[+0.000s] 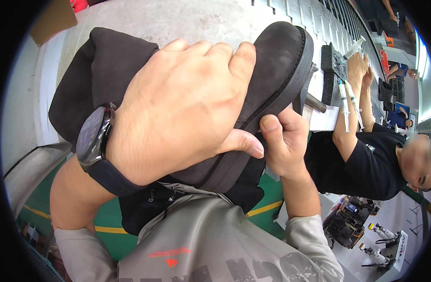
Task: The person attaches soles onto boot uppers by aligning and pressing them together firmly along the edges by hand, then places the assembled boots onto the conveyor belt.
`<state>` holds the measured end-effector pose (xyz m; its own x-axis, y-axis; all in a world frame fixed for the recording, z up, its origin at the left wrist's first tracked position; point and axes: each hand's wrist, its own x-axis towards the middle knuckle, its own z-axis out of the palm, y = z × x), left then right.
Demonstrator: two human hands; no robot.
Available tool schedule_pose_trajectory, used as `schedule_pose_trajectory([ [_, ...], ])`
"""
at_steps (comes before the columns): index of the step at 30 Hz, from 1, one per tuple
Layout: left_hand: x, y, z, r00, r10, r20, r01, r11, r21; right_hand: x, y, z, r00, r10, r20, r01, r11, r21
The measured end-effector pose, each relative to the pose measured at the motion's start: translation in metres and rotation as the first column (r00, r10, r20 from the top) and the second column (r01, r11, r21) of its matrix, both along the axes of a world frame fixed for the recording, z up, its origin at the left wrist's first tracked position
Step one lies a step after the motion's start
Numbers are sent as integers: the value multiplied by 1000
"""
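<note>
A dark brown boot (279, 58) lies on its side in front of me, toe toward the upper right and its soft shaft (105, 61) to the left. My left hand (187, 98), with a black watch (95, 134) on the wrist, is wrapped over the boot's instep, its thumb reaching down toward the sole edge. My right hand (288, 141) grips the sole edge near the middle, thumb pressed on the rim. Its other fingers are partly hidden behind the sole. A metal rod (315, 103) shows just beyond the sole.
A slatted conveyor (319, 23) runs along the far right. Beside it, a black foam block (330, 89) and several syringes (344, 101) are close to a co-worker in a black shirt (361, 162). A machine (351, 221) stands lower right, a cardboard box (53, 21) upper left.
</note>
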<state>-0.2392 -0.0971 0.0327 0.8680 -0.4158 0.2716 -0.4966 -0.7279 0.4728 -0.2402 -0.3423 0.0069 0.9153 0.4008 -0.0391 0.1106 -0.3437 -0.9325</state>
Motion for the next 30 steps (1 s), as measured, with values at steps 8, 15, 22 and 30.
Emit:
schedule_pose_trajectory([
  [8,5,-1,6,1000,-18,-5,18,999,49,3,20,10,971,-140,194,165,979,-118],
  [15,11,-14,13,975,10,-221,12,995,97,22,17,1,978,-207,21,192,938,288],
  [22,12,-18,6,998,49,-36,-50,999,-5,35,7,-2,989,35,143,-63,978,200],
  [30,16,-21,8,998,32,-55,-32,999,1,33,9,-7,961,-96,260,75,993,87],
])
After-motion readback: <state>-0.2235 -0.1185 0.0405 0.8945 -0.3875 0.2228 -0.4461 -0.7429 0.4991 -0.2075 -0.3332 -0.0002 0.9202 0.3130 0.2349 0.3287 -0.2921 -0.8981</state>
